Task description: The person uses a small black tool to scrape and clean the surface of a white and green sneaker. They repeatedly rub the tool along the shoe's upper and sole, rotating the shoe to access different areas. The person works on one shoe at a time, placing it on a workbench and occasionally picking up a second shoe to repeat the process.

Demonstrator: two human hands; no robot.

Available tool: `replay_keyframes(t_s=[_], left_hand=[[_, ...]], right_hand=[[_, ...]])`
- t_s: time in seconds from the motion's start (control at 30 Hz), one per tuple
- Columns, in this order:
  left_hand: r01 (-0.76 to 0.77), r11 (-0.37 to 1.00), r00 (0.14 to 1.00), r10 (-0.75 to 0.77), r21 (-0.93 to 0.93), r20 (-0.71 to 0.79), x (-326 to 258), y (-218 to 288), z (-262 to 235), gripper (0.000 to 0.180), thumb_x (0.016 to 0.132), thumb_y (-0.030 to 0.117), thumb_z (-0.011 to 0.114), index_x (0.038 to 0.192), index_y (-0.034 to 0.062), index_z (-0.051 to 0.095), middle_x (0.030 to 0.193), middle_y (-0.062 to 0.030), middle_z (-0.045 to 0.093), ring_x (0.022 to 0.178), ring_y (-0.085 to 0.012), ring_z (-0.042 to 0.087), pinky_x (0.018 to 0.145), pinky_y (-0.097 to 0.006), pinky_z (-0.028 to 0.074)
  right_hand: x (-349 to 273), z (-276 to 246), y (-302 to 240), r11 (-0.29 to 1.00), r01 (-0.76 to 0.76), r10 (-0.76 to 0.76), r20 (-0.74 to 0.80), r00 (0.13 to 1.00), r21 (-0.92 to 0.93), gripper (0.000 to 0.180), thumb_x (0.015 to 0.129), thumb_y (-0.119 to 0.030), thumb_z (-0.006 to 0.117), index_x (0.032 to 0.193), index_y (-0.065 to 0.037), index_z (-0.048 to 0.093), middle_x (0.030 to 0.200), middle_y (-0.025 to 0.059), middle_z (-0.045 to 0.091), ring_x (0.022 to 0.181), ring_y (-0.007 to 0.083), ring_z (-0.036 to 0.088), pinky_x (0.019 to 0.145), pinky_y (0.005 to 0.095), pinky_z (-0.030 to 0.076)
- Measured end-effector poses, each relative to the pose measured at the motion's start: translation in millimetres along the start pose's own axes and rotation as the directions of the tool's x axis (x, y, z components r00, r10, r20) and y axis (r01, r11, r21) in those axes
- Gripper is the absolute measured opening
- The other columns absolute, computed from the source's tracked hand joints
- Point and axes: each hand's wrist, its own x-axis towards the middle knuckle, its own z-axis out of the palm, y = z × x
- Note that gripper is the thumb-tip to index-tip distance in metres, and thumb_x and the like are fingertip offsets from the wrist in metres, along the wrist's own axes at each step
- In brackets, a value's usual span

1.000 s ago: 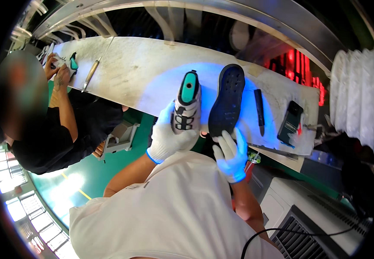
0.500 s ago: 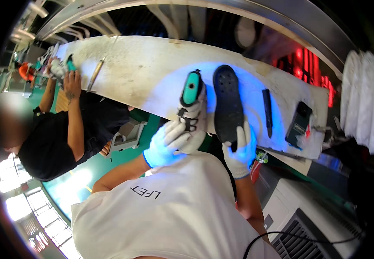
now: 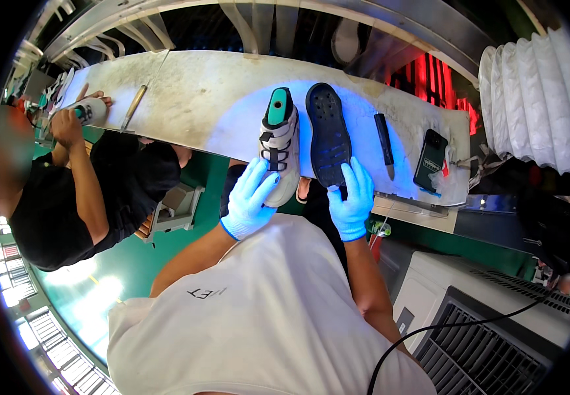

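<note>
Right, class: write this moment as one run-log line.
left hand: at toe of pale sneaker | right hand: at near end of black shoe sole | black-handled knife: on workbench, right of sole

A loose white shirt with small dark lettering leaves the forearms bare below pale, blue-lit gloves with blue-edged cuffs.

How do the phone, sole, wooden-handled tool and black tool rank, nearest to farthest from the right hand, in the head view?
1. Sole: touching the right hand.
2. Black tool: right of the sole.
3. Phone: farther right.
4. Wooden-handled tool: far left.
</note>
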Motion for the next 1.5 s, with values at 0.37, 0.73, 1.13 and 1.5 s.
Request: replay_keyframes(t_s=[0.37,0.73,1.13,1.5], left_hand=[[0.051,0.925,0.991,0.0,-0.376,0.133,158.4,34.2,-74.3,0.045,0.08,0.012,0.091,0.123,0.0079,0.078,0.116,-0.0152,0.079,0.103,-0.0326,0.08,0.092,-0.041,0.064],[0.242,0.765,0.965,-0.256,-0.596,0.063,144.0,54.9,-36.7,0.049,0.085,0.012,0.099,0.124,0.0048,0.07,0.132,-0.0212,0.077,0.114,-0.0291,0.08,0.1,-0.042,0.064],[-0.029,0.697,0.999,0.048,-0.717,0.006,124.0,60.8,-43.4,0.024,0.086,0.004,0.088,0.101,0.0035,0.069,0.144,-0.0315,0.07,0.126,-0.0462,0.074,0.113,-0.051,0.056],[0.139,0.597,0.971,-0.238,-0.79,-0.009,103.4,91.7,-47.6,0.041,0.087,0.011,0.098,0.086,0.0035,0.057,0.131,-0.0295,0.076,0.134,-0.042,0.073,0.114,-0.05,0.055]], right_hand=[[72.2,-68.2,-45.6,0.903,-0.08,0.196,-0.24,0.951,0.422,0.029,0.094,-0.001,0.078,0.122,0.002,0.073,0.123,0.0105,0.074,0.117,0.0246,0.069,0.105,0.0395,0.054],[82.1,-90.9,-93.3,0.582,-0.353,0.31,0.201,0.929,0.732,0.032,0.095,-0.003,0.078,0.126,0.005,0.075,0.123,0.0072,0.074,0.11,0.0162,0.07,0.102,0.0336,0.056],[69.0,-83.1,-76.6,0.463,-0.276,0.29,0.151,0.945,0.842,0.024,0.082,0.005,0.075,0.107,0.001,0.075,0.101,0.004,0.063,0.092,0.0146,0.061,0.088,0.0302,0.051],[47.2,-78.1,-99.1,0.72,-0.147,0.146,0.059,0.988,0.678,0.027,0.082,0.012,0.084,0.103,-0.001,0.072,0.096,0.0042,0.058,0.086,0.0152,0.057,0.076,0.0292,0.046]])
